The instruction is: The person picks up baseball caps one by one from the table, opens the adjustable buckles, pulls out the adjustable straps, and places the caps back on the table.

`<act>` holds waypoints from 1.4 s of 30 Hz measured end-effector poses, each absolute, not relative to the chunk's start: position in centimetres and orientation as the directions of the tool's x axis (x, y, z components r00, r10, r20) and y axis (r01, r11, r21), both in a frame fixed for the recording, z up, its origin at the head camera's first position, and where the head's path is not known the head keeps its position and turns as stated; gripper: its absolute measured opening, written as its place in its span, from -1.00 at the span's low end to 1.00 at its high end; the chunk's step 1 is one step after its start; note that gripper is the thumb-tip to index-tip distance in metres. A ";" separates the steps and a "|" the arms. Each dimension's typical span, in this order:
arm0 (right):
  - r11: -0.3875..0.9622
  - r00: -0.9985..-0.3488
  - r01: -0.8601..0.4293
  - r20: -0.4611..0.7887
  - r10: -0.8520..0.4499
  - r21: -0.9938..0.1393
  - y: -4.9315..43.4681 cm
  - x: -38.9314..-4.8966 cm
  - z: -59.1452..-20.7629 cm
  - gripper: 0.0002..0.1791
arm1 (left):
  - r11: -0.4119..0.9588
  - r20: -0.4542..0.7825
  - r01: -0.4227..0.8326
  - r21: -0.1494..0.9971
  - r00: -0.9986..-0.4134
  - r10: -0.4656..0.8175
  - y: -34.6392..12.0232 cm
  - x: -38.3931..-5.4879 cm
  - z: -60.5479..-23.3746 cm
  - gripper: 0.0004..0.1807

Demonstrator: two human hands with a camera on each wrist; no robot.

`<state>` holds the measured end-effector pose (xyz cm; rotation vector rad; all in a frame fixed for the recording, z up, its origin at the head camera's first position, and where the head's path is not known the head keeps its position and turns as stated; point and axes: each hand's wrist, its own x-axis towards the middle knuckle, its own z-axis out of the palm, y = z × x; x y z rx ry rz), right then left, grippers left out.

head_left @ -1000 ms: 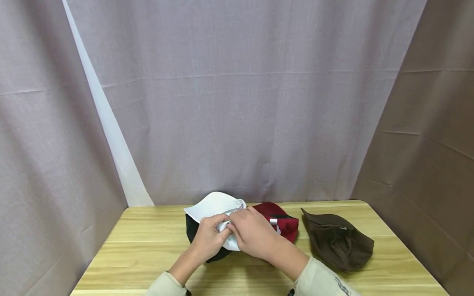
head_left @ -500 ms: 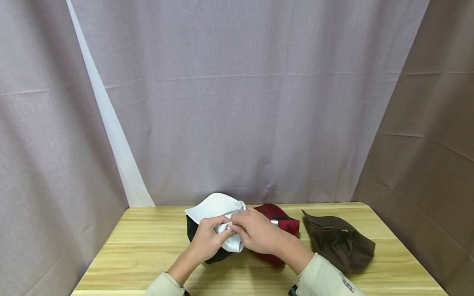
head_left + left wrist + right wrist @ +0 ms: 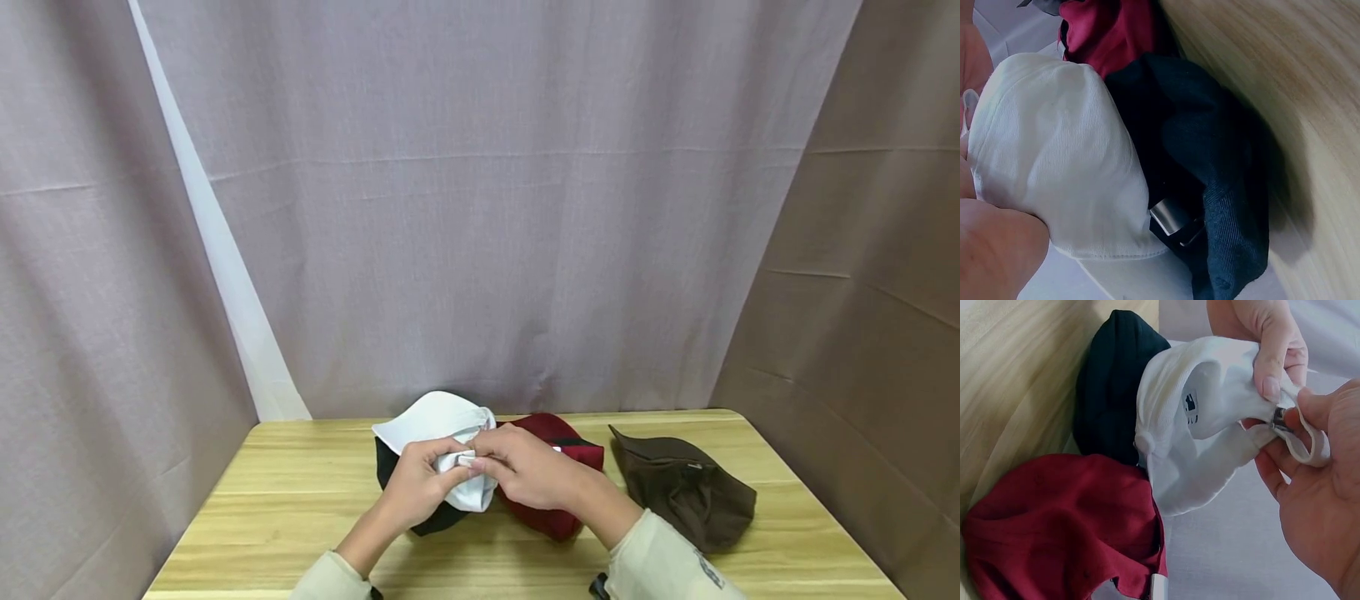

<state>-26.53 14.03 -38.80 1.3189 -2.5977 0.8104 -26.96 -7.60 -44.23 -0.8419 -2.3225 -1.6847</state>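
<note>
A white baseball cap (image 3: 431,417) is held up in both hands above a black cap (image 3: 438,523). My left hand (image 3: 418,483) pinches the cap's back edge, its thumb beside a small metal buckle (image 3: 1279,417). My right hand (image 3: 534,471) pinches the cap's back strap (image 3: 1319,447), which bends in a loop past the buckle. Inside the crown a dark printed mark (image 3: 1192,407) shows in the right wrist view. The black cap has a metal strap clasp (image 3: 1171,216) of its own and overlaps the white cap in the left wrist view.
A dark red cap (image 3: 547,518) lies just right of the black one, partly behind my right hand. Farther right on the wooden table (image 3: 285,500) is a dark brown cap (image 3: 686,496). Grey curtains (image 3: 480,250) hang behind the table and at its sides.
My right hand has turned and shifted slightly to the right at the strap, uncovering more of the red cap's lower part. The left hand and the caps have stayed nearly in place.
</note>
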 end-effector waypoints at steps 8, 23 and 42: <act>0.427 -0.625 -0.744 0.308 -0.717 -0.514 14.2 -26.9 -38.8 -0.77 | 0.209 0.466 0.552 0.807 -0.813 0.349 -7.7 -27.3 -44.4 -0.93; 0.530 -0.743 -0.637 0.262 -0.616 -0.560 15.0 -26.6 -38.8 -0.44 | 0.372 0.484 0.569 0.733 -0.821 0.303 -7.0 -27.6 -44.0 -0.88; 0.567 -0.680 -0.732 0.431 -0.592 -0.377 14.6 -27.4 -40.1 -0.88 | 0.243 0.577 0.689 0.683 -0.713 0.398 -7.7 -28.5 -44.6 -0.93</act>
